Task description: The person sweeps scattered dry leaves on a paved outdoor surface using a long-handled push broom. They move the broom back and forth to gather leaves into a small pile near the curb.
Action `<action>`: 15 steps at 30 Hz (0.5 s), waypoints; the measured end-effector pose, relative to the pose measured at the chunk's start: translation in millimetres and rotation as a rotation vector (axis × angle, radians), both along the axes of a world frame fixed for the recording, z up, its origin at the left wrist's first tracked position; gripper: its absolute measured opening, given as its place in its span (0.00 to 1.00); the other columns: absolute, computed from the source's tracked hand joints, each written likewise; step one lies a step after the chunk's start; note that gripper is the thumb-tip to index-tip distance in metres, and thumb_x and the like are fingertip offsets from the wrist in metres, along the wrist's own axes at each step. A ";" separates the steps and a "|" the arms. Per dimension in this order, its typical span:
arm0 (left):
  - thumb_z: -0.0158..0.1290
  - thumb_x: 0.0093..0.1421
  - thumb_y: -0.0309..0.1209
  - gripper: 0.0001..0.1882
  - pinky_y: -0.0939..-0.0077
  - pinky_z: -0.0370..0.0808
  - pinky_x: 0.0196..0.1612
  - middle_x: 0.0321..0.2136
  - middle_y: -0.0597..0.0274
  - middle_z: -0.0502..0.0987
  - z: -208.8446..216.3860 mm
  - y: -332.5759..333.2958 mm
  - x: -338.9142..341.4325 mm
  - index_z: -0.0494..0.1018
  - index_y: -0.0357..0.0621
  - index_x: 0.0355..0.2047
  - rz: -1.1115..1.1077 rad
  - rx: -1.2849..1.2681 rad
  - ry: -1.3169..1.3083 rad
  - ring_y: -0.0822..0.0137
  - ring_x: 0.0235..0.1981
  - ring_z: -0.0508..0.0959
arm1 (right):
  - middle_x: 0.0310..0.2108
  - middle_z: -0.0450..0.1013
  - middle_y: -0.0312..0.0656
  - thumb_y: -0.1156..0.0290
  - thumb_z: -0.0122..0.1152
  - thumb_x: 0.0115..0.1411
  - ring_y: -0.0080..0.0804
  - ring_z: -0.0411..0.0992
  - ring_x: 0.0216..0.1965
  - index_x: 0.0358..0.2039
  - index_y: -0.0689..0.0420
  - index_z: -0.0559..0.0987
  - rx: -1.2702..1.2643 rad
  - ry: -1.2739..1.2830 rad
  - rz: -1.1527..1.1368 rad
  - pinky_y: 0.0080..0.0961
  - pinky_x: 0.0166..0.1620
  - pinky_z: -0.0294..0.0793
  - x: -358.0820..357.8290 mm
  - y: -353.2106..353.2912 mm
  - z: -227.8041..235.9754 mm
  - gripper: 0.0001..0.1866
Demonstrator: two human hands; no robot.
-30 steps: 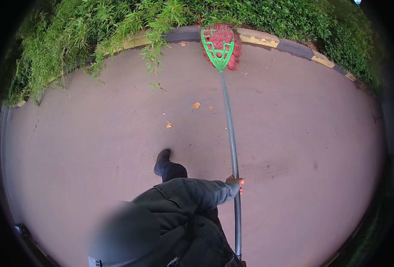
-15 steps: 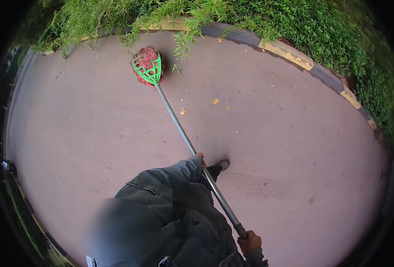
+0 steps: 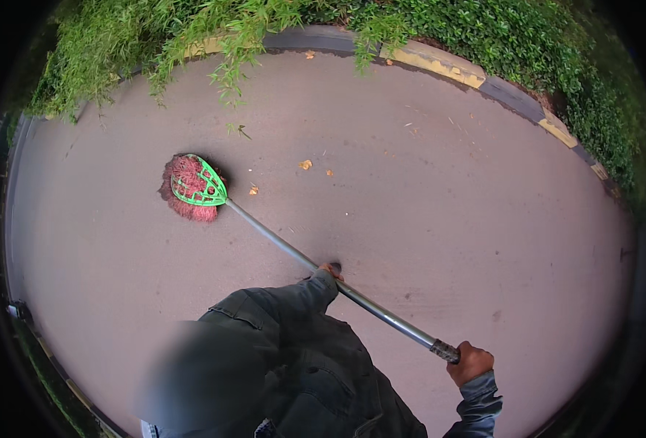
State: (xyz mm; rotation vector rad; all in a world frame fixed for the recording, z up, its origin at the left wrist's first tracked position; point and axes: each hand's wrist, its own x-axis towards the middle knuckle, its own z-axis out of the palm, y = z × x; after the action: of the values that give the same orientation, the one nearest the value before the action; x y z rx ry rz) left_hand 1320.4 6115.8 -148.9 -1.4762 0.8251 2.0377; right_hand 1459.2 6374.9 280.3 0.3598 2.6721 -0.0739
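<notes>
A long broom with a metal handle (image 3: 279,242) slants from the lower right up to the left. Its head, reddish bristles (image 3: 191,179) under a green plastic frame (image 3: 205,196), rests on the pavement at the left. Partway along the handle, my left hand (image 3: 332,271) is wrapped around the pole. My right hand (image 3: 471,363) grips the end of the handle, by a dark, worn-looking wrap (image 3: 443,351). A shoe (image 3: 335,266) shows partly behind my left hand. Several dry leaves (image 3: 305,165) lie to the right of the broom head.
A yellow and black curb (image 3: 440,64) curves along the far edge of the pavement (image 3: 410,212). Behind it grow dense green shrubs (image 3: 498,44), and leafy branches (image 3: 228,66) hang over the curb. Another curb runs along the lower left.
The broom head has swung left and nearer to me, away from the curb. My right hand has moved right and farther out with the handle's end; my left hand stays almost in place.
</notes>
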 end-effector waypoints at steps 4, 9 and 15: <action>0.40 0.47 0.26 0.10 0.67 0.67 0.17 0.07 0.62 0.57 152.8 196.1 74.3 0.55 0.45 0.11 -0.158 0.223 -0.279 0.65 0.08 0.59 | 0.10 0.66 0.46 0.73 0.56 0.30 0.45 0.67 0.14 0.12 0.57 0.69 0.318 -0.028 -0.315 0.35 0.20 0.67 116.2 84.8 84.2 0.06; 0.42 0.47 0.27 0.08 0.70 0.68 0.17 0.09 0.63 0.59 239.4 298.1 175.1 0.57 0.45 0.14 -0.600 0.291 -0.344 0.69 0.10 0.62 | 0.11 0.67 0.39 0.65 0.55 0.40 0.41 0.67 0.13 0.16 0.48 0.68 0.442 -0.112 -0.546 0.36 0.18 0.66 256.1 50.2 167.9 0.06; 0.46 0.45 0.27 0.05 0.69 0.70 0.16 0.13 0.62 0.63 251.6 366.7 228.4 0.61 0.42 0.23 -0.974 0.258 -0.087 0.69 0.12 0.65 | 0.09 0.66 0.42 0.67 0.54 0.42 0.39 0.65 0.10 0.14 0.53 0.69 0.310 0.074 -0.853 0.33 0.15 0.63 355.9 -19.7 111.3 0.06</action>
State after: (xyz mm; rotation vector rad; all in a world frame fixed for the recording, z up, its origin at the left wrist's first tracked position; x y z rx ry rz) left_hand 1548.8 6482.5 102.8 -0.7596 0.9442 1.2622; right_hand 1815.1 6355.3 391.6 1.5856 2.3965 0.0728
